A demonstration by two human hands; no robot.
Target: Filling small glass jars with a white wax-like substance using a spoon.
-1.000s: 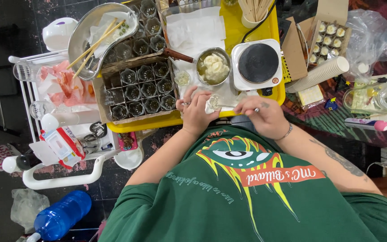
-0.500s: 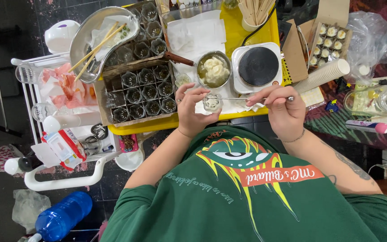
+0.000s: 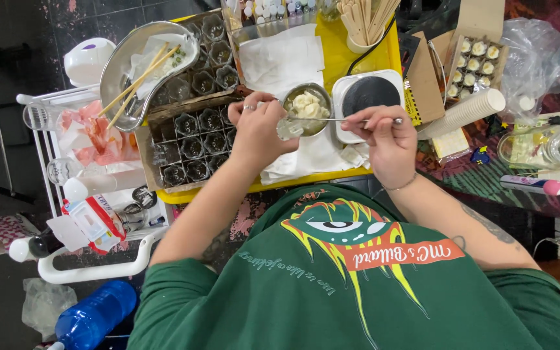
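Two hands at work over a yellow tray (image 3: pixel 364 55) on the counter. Left hand (image 3: pixel 260 126) is closed round a small clear glass jar (image 3: pixel 288 128), holding it just beside a metal bowl (image 3: pixel 308 107) w/ pale, creamy lumps in it. Right hand (image 3: pixel 384 133) is pinched shut on a thin metal spoon (image 3: pixel 332 119); the handle runs level from the fingers across the bowl's near rim, and its tip sits at the jar's mouth. Can't tell if anything is on the spoon.

Under both hands lies white paper towel (image 3: pixel 280 58), spread over the tray. Just right of the bowl, a small white hot plate (image 3: pixel 365 96) w/ a black round top. Left of the tray, a cardboard box (image 3: pixel 192 142) w/ dividers holds rows of empty glass jars. Above that box, a big steel tray (image 3: pixel 121 71) w/ wooden sticks resting in it.

Far right: an open carton of small filled jars (image 3: pixel 478 61), a stack of white paper cups (image 3: pixel 465 111) lying on its side, and a clear plastic bag (image 3: pixel 533 52). Bottom left, a blue bottle (image 3: pixel 95 317) on the floor, well apart from the work. Person wears a green shirt (image 3: pixel 332 285).
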